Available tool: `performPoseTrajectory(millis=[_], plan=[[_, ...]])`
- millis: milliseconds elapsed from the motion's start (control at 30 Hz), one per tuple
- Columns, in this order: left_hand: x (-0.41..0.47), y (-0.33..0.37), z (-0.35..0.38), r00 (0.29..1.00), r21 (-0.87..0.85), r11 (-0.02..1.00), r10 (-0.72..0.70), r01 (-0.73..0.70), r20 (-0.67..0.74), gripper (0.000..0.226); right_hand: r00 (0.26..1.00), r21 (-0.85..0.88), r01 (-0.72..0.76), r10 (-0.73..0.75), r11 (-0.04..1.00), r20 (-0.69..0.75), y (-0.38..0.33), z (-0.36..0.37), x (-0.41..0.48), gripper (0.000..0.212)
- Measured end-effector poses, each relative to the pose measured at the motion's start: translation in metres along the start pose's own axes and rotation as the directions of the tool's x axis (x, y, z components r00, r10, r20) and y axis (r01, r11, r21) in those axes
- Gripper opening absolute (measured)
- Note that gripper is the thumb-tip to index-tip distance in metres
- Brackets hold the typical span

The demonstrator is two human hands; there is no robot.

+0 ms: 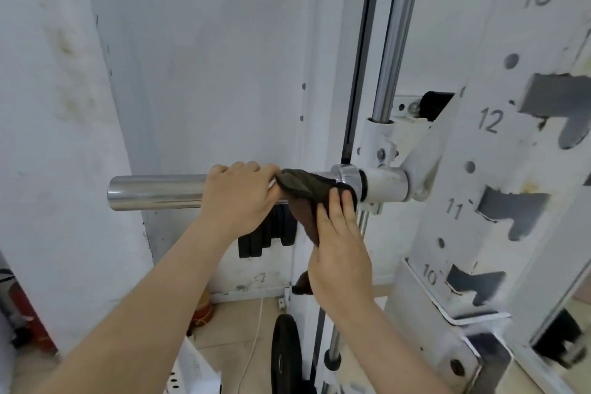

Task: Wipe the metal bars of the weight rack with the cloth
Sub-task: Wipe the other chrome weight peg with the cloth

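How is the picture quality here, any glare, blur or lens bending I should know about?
Head view: soft, even light, no hard shadows; glare streaks run along the horizontal chrome bar and the vertical chrome rod; the wide lens bows the numbered upright; the lower right corner is smeared with blur; the left hand, right hand and cloth are fairly sharp.

Left forearm and right forearm, both bare, rise from the lower edge and converge upward. Left hand: knuckles up, fingers curled over the top of the horizontal bar. Right hand: back toward the camera, fingers extended and close together, pressing flat on the cloth; thumb hidden. The hands are near each other, not touching.
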State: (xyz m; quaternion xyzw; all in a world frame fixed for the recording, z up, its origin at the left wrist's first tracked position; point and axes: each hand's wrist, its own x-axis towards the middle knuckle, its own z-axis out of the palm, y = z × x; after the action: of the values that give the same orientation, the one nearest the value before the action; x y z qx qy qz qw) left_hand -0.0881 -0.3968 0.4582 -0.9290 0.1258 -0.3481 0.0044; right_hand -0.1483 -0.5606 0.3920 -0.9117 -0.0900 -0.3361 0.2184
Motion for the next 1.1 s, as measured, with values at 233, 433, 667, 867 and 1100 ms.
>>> performPoseTrajectory(millis=[233,433,667,867,1100], plan=[[-0.006,0.018,-0.002,0.994,-0.332,0.940,-0.100,0.082,-0.038,0.033,0.990,0.025,-0.070,0.073,0.997,-0.124,0.006,-0.021,0.047,0.063],[-0.029,0.043,-0.010,0.993,-0.471,0.880,-0.108,0.069,-0.057,0.024,0.944,0.126,-0.082,0.037,0.989,0.328,0.002,0.022,-0.022,0.057],[-0.027,0.061,-0.042,0.869,-0.688,0.612,-0.491,0.391,0.058,0.011,0.854,0.746,-0.518,0.289,0.417,0.432,-0.016,-0.032,-0.005,0.022],[0.056,0.099,-0.058,0.794,-0.809,0.480,-0.607,0.340,-0.026,0.011,0.730,0.867,-0.498,0.536,-0.007,0.424,-0.007,-0.052,0.016,0.008],[0.068,0.132,-0.007,0.979,-0.409,0.889,0.197,-0.203,-0.059,0.027,0.486,0.850,-0.370,0.702,-0.375,0.521,0.011,-0.031,0.030,0.015]])
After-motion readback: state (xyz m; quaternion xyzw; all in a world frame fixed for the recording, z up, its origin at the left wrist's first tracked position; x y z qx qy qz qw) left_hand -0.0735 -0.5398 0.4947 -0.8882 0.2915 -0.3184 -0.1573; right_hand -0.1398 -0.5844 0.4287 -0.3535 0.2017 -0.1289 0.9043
